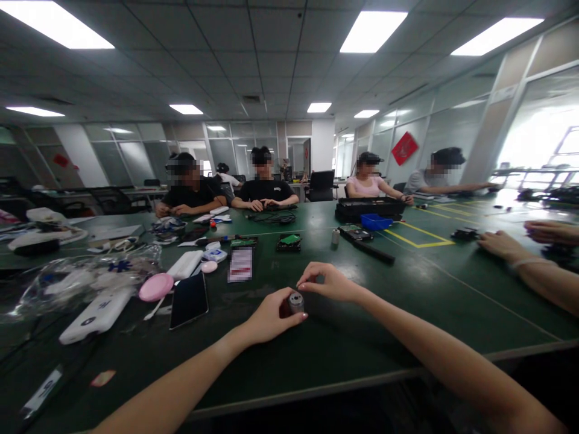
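My left hand [274, 314] is wrapped round a small cylindrical metal motor [296, 304], which stands upright with its round end facing up. That end shows a dark centre and small holes. Just above and behind it, my right hand [328, 282] is closed in a pinch, thumb and forefinger together near the motor's upper edge. Whatever lies between those fingertips, if anything, is too small to make out. A second metal cylinder [335, 236] of similar look stands farther back on the green table [362, 355].
To the left lie a dark tablet [189, 301], a white case [97, 314], a pink disc [156, 287] and clear plastic bags [85, 274]. Hard drives with green boards [288, 242] and a blue tray [376, 222] sit farther back. A co-worker's hands [500, 247] rest at right.
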Motion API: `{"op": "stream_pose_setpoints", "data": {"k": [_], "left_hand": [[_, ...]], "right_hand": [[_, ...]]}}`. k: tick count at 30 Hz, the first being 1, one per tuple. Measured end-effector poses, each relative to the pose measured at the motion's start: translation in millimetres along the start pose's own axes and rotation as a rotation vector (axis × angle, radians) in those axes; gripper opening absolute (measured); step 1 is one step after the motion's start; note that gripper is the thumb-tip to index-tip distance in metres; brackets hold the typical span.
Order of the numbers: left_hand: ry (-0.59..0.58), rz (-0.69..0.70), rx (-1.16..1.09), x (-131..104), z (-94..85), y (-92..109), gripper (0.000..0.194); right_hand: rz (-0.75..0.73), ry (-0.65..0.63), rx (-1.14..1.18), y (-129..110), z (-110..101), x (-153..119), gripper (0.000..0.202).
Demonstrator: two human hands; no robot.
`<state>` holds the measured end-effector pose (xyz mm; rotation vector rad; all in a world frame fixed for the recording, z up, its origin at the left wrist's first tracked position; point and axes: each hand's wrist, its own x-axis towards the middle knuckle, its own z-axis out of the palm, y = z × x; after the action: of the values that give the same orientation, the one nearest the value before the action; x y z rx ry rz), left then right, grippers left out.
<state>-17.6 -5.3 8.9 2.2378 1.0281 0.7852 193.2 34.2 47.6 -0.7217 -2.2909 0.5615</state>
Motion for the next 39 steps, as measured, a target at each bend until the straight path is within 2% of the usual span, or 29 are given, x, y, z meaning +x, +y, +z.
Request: {"op": "stream_pose_setpoints", "data": {"k": [3, 6, 9, 17, 19, 21, 25, 27, 32, 39], "left_hand": [[-0.010, 0.010, -0.029, -1, -1.3, 2, 0.033], [-0.014, -0.005, -0.021, -1, -1.8, 4, 0.033], [-0.018, -0.004, -0.001, 0, -1.7, 4, 0.034], [-0.048, -0.003, -0.022, 1, -3.2, 4, 0.036], [-0.059, -0.005, -0.045, 1, -3.6, 3, 0.039], [-0.061, -0.014, -0.061, 1, -3.3, 1, 0.042], [-0.055, -0.032, -0.090, 1, -1.5, -4, 0.043], [-0.057, -0.030, -0.098, 2, -0.5, -6, 0.042], [-0.014, -0.039, -0.025, 2, 0.4, -8, 0.043], [-0.011, -0.013, 0.009, 0, 0.0, -6, 0.040]], "right_hand": [[0.089, -0.026, -0.052, 19, -22, -5, 0.034], [0.165, -0.227, -0.072, 41, -36, -13, 0.035], [0.249, -0.394, -0.116, 55, -37, -19, 0.035], [0.287, -0.445, -0.087, 61, -31, -19, 0.042], [0.287, -0.432, -0.094, 61, -31, -19, 0.039], [0.282, -0.355, -0.102, 58, -28, -18, 0.037], [0.238, 0.053, 0.014, 37, -11, -9, 0.039], [0.218, 0.173, 0.107, 20, 0, -6, 0.040], [0.133, 0.086, 0.112, -10, 22, -8, 0.030], [0.108, 0.046, 0.077, -14, 30, -12, 0.028]]}}
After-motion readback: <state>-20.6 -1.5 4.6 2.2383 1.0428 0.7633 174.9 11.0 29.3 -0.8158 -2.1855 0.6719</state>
